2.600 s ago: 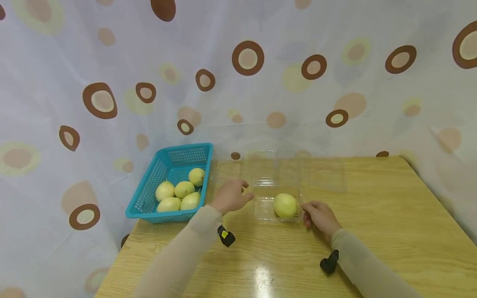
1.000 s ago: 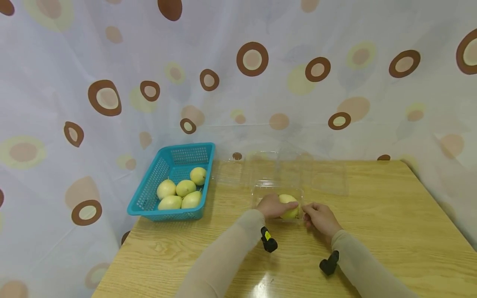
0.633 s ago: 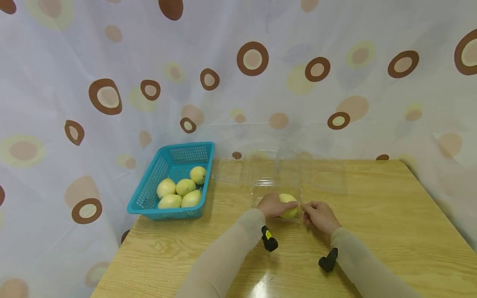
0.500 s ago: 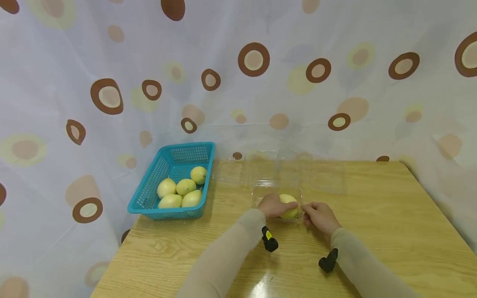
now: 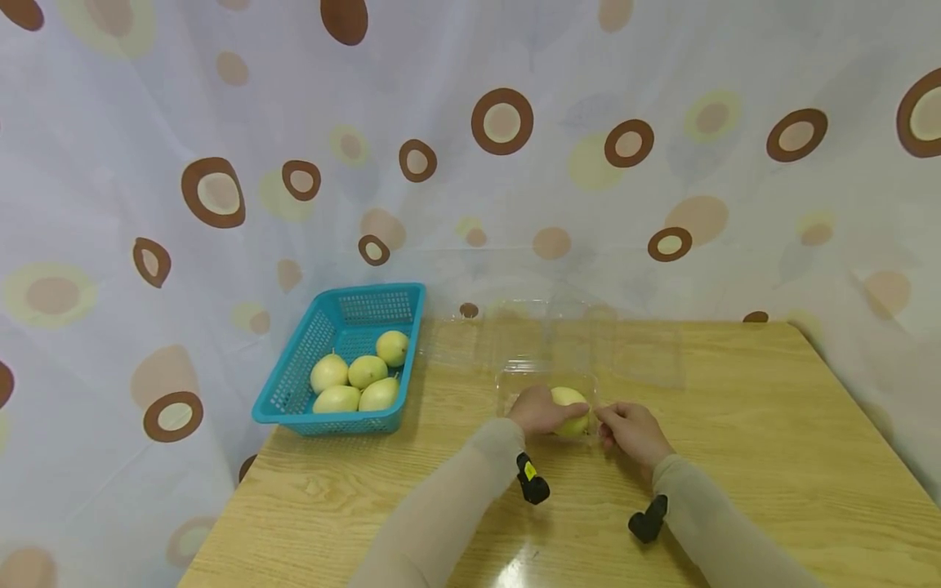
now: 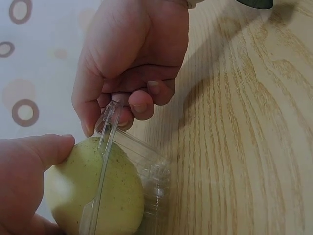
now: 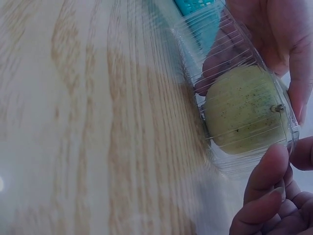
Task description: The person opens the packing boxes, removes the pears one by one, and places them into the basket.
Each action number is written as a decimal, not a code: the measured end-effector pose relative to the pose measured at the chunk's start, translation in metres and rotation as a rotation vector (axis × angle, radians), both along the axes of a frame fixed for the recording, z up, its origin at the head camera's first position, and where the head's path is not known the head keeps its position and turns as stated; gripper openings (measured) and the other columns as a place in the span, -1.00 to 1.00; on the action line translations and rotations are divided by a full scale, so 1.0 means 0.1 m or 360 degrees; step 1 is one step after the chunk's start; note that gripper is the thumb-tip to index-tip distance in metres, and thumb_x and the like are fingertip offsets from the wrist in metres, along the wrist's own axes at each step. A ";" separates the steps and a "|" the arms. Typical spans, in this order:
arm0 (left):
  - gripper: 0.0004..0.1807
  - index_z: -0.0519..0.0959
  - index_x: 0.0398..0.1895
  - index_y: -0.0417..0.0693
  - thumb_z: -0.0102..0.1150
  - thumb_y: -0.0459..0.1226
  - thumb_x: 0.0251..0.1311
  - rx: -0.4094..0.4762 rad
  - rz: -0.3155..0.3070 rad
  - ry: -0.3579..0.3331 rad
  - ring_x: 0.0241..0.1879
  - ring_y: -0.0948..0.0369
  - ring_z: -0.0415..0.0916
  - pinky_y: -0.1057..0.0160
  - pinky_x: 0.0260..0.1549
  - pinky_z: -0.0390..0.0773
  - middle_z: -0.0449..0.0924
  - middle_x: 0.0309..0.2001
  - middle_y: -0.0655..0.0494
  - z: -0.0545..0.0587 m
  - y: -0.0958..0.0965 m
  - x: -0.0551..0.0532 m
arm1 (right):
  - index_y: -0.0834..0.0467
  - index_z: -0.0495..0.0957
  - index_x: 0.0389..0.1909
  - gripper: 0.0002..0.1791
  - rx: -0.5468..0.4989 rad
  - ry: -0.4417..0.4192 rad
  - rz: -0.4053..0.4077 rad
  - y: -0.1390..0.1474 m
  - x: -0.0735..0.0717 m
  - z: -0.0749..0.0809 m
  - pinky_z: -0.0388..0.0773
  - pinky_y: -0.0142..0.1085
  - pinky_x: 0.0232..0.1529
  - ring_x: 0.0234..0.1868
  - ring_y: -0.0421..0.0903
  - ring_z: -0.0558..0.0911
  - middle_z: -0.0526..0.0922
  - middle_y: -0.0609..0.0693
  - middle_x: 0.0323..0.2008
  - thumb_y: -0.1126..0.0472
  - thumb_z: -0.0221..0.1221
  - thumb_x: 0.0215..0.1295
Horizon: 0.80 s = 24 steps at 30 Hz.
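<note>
In the head view, a yellow-green pear (image 5: 572, 426) lies in the right part of a clear plastic clamshell box (image 5: 547, 373), whose lid stands open behind. My left hand (image 5: 540, 410) grips the pear from the left, thumb over its top. My right hand (image 5: 635, 433) pinches the box's right rim, as the left wrist view shows with the right hand (image 6: 132, 54) at the box's corner. Through the clear wall in the right wrist view, the pear (image 7: 244, 110) shows its stem end toward my right fingers (image 7: 266, 174).
A blue perforated basket (image 5: 294, 351) holding several pears (image 5: 366, 371) stands at the left. More clear plastic boxes (image 5: 647, 351) are along the back of the wooden table (image 5: 735, 457). A patterned curtain (image 5: 441, 122) hangs behind.
From near the basket, my left hand has moved right into the box and taken hold of the pear. My right hand has stayed at the rim. Little differs over the last second.
</note>
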<state>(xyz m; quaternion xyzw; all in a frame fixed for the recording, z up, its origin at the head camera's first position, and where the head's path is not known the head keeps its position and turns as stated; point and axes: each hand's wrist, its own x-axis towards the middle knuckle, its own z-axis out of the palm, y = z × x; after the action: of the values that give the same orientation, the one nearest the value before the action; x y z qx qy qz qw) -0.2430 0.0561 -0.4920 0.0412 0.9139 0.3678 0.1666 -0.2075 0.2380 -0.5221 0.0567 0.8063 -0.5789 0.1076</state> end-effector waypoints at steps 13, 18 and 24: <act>-0.31 0.54 0.00 -0.09 0.30 0.24 0.00 0.0222 0.0030 -0.0011 -0.40 0.23 0.48 0.20 -0.41 0.52 0.51 -0.34 0.17 0.02 -0.04 0.06 | 0.26 0.50 -0.29 -0.64 0.0001 0.0030 -0.0014 -0.02 0.08 0.05 0.43 -0.29 -0.45 -0.47 -0.07 0.51 0.54 0.03 -0.48 0.01 0.04 0.45; -0.26 0.52 0.12 -0.04 0.33 0.23 -0.02 0.0306 -0.0012 0.0010 -0.33 0.25 0.50 0.20 -0.33 0.54 0.54 -0.27 0.22 0.02 -0.05 0.04 | 0.27 0.51 -0.27 -0.61 -0.0009 0.0051 -0.0024 -0.03 0.10 0.05 0.44 -0.31 -0.46 -0.46 -0.08 0.52 0.55 0.04 -0.45 -0.03 0.07 0.42; -0.20 0.47 0.18 0.01 0.33 0.26 -0.06 0.0340 -0.0037 0.0028 -0.31 0.25 0.51 0.20 -0.34 0.55 0.54 -0.21 0.24 0.08 -0.09 0.07 | 0.29 0.52 -0.25 -0.62 -0.0068 0.0033 -0.0059 -0.03 0.10 0.02 0.44 -0.32 -0.47 -0.48 -0.11 0.51 0.54 0.01 -0.47 -0.01 0.07 0.42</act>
<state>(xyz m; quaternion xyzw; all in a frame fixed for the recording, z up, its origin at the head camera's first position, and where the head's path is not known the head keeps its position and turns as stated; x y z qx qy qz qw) -0.2356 0.0476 -0.4844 0.0726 0.8704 0.4608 0.1575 -0.1979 0.2354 -0.5206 0.0632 0.7936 -0.5985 0.0897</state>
